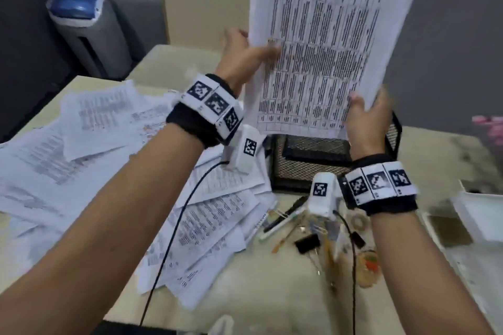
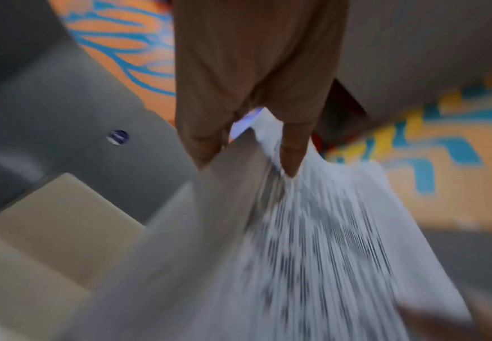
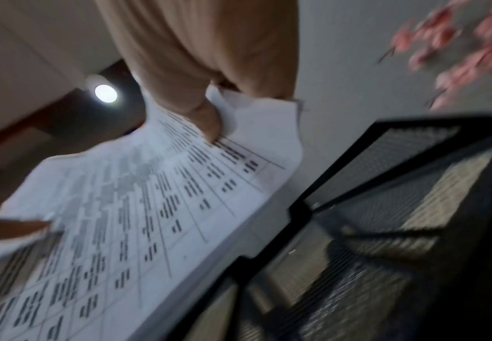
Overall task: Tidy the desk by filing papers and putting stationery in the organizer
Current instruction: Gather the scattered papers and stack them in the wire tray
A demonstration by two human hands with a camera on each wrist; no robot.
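Note:
I hold a printed sheet of paper (image 1: 324,43) upright in the air above the black mesh organizer (image 1: 313,160). My left hand (image 1: 245,54) pinches its left edge, thumb on the printed face. My right hand (image 1: 364,119) grips its lower right corner. The left wrist view shows fingers (image 2: 291,150) on the blurred sheet (image 2: 326,242). In the right wrist view my thumb (image 3: 206,120) presses on the sheet (image 3: 139,207) beside the organizer (image 3: 384,230). A heap of loose papers (image 1: 109,149) covers the desk's left. Pens, clips and other stationery (image 1: 307,228) lie scattered in front of the organizer.
A grey and blue bin (image 1: 87,32) stands on the floor beyond the desk's left corner. A beige board (image 1: 201,8) leans behind the desk. A white tray (image 1: 473,215) sits at the right edge, with pink flowers (image 1: 487,125) further back. Cables (image 1: 168,239) trail from both wrists.

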